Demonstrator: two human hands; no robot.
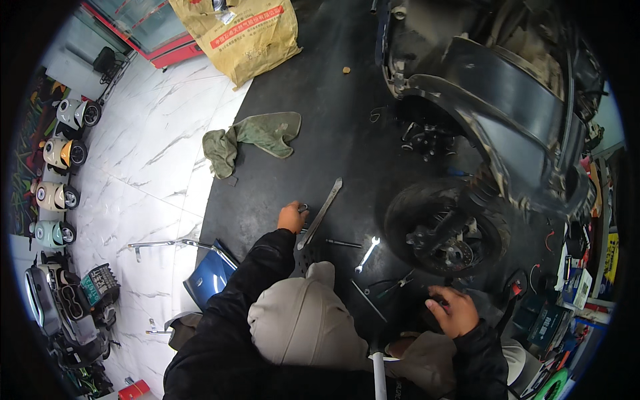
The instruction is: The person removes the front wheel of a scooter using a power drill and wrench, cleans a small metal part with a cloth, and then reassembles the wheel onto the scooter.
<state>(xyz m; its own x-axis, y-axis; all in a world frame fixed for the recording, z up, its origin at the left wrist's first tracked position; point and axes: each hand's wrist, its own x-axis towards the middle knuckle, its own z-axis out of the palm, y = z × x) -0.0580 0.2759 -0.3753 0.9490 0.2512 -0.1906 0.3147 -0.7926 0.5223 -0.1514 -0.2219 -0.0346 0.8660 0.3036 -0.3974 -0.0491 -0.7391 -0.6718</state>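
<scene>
My left hand (291, 217) is closed, with a small ring-like metal piece (303, 208) at its fingertips; its kind is unclear. Just right of it lies a long flat wrench (324, 208) on the black mat (267, 190). My right hand (455, 312) hovers low on the right, fingers loosely bent and apart, with nothing visible in it. Pliers (396, 287) are the nearest tool to it. Between the hands are a shiny double-ended wrench (367, 255), a dark rod (344, 243) and a thin metal rod (369, 300). A wheel with its tyre (393, 213) lies beyond my right hand.
A dark scooter body (507, 100) fills the far right. A green rag (267, 130) and a yellow sack (253, 40) lie further off. At left are a blue panel (210, 277) and a chrome bar (163, 243). Boxes and tools (550, 323) crowd the right edge.
</scene>
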